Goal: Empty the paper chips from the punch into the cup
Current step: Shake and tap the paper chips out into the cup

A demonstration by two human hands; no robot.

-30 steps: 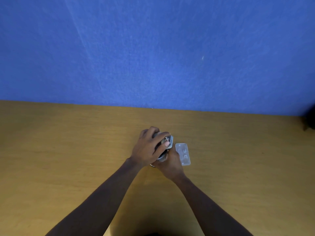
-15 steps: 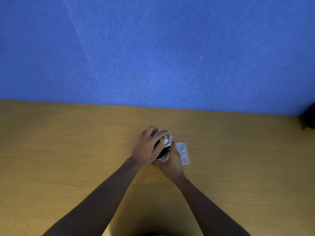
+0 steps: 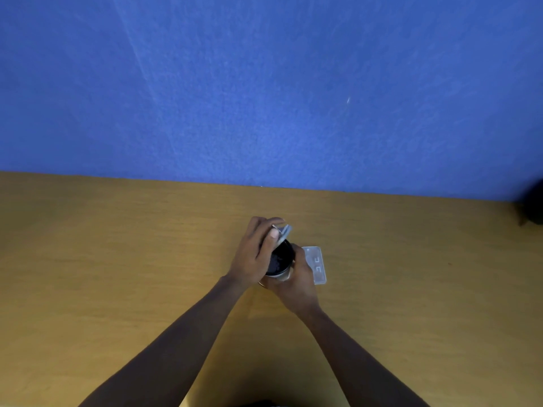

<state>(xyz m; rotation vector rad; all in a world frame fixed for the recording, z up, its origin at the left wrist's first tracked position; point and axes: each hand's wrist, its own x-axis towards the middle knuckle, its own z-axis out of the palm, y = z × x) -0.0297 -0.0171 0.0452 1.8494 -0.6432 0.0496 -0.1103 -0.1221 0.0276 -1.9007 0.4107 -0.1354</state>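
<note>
Left hand (image 3: 255, 257) is up over the cup (image 3: 280, 261), fingers (image 3: 271, 240) clamped around the grey metal punch (image 3: 284, 230), which sits tilted right above the cup's dark mouth. Right hand (image 3: 296, 282) wraps the cup from the near side, steadying it on the wooden surface (image 3: 117, 259). Just beside that hand, on its right, a clear plastic tray (image 3: 317, 264) lies flat on the surface.
</note>
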